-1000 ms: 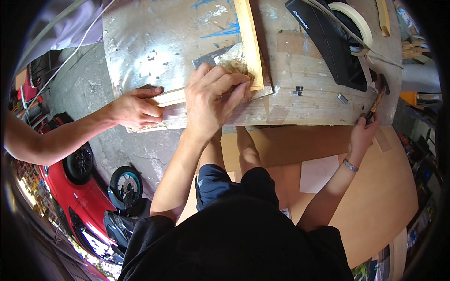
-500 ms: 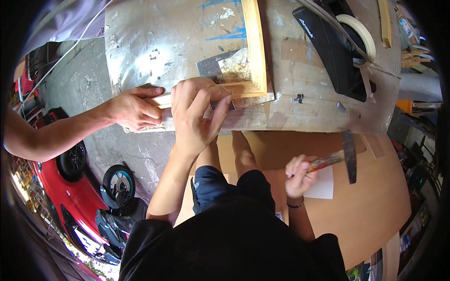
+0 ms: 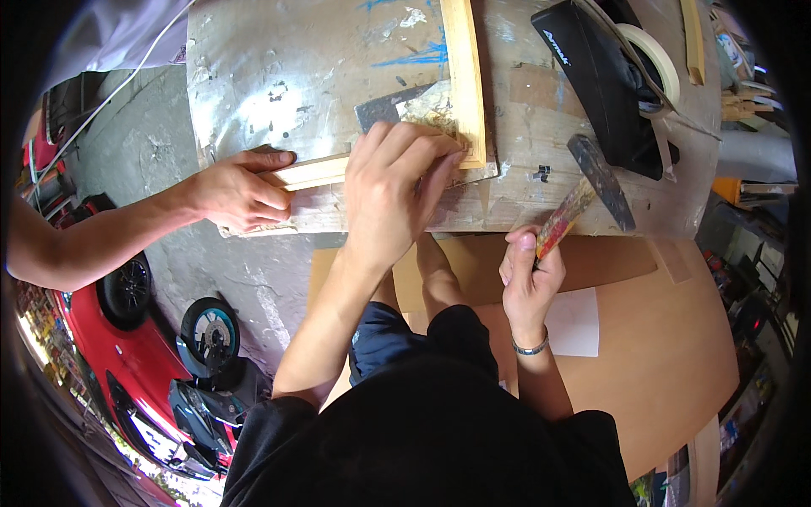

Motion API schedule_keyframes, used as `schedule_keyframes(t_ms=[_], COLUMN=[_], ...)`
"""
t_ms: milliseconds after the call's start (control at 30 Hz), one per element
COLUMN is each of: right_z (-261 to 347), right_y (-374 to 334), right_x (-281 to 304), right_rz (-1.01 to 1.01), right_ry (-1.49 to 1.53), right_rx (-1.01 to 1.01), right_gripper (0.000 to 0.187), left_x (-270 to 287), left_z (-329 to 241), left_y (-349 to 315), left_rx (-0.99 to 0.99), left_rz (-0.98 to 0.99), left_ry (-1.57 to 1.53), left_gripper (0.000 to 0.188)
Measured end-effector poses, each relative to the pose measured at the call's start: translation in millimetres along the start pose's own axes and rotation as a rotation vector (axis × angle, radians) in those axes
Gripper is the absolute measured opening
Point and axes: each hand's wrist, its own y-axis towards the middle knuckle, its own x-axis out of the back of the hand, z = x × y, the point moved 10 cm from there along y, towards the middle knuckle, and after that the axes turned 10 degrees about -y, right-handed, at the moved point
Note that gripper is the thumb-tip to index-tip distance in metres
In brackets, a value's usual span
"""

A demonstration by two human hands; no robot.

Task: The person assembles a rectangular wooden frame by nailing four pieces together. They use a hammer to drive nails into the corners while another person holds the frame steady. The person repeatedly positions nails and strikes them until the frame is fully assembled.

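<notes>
White glare pools on the left of the worktop, while the black shirt sinks into near-featureless darkness. Highlights burn out at lower left. Straight edges bow, and the view's sides fade to black. The hammer shows little blur.

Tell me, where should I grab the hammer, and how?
Probably take the hammer by the lower part of its handle, coming from the near side, where the right hand holds it. The long, slim handle slants back that way, while the wide, dark head sits crosswise at the far end.
</notes>
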Motion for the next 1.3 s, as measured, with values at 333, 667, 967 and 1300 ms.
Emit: schedule_keyframes(t_ms=[333,667,967,1300], right_z=[4,13,2,-9], right_y=[-8,-9,-37,-34], right_x=[21,21,-16,-18], right_rz=[0.01,0.037,0.283,0.413], right_ry=[-0.226,-0.279,0.167,0.352], right_rx=[0.098,0.192,-0.305,-0.506], right_gripper=[0.029,0.031,0.052,0.048], left_x=[-1,-6,16,5], left_z=[5,-1,3,-3], left_y=[4,9,-12,-47], left_rx=[-0.003,-0.067,-0.142,-0.268], left_rz=[0.017,0.108,-0.046,0.151], left_ry=[-0.033,-0.017,-0.006,0.166], left_gripper=[0.015,0.016,0.022,0.024])
